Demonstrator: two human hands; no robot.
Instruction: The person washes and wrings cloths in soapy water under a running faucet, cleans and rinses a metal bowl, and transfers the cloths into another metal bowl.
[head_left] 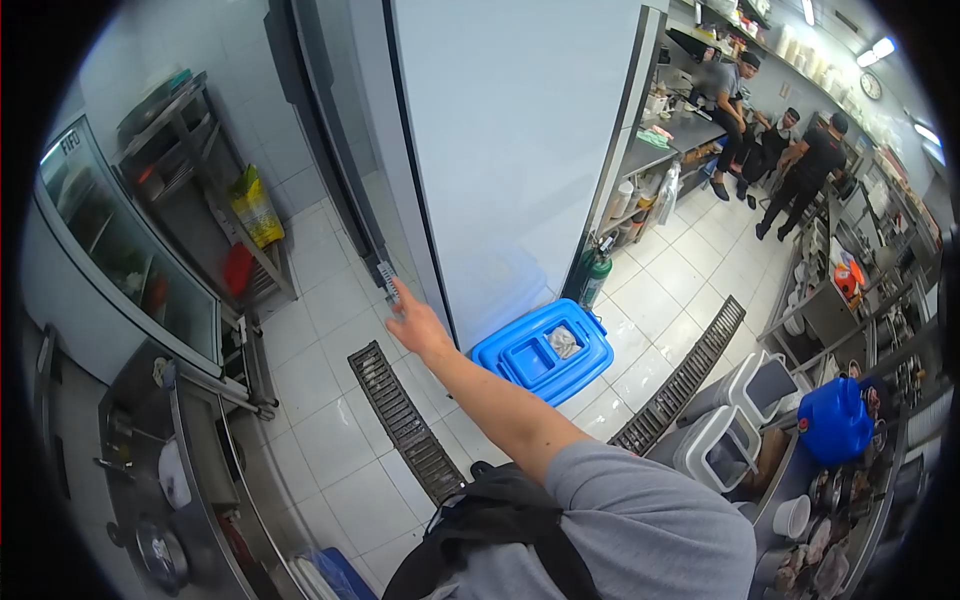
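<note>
My right hand [418, 322] reaches out to the left from a grey sleeve. Its index finger is stretched toward a small ridged grey piece at the low end of a dark-framed glass door [350, 190], and seems to touch it. The thumb stands apart from that finger; the other fingers are partly hidden. Right of the door rises a tall pale panel [520, 150]. A blue lidded bin [592, 365] stands on the floor at the panel's foot, with a crumpled pale thing in the lid's recess. My left hand is out of view.
Two floor drain grates [400, 420] [690, 375] cross the white tiles. A green gas cylinder [596, 275] stands behind the bin. White-rimmed bins [728, 440] and a blue jerrycan [835, 420] are at right. Several people [800, 175] are at the back right. A glass-fronted fridge [130, 240] stands left.
</note>
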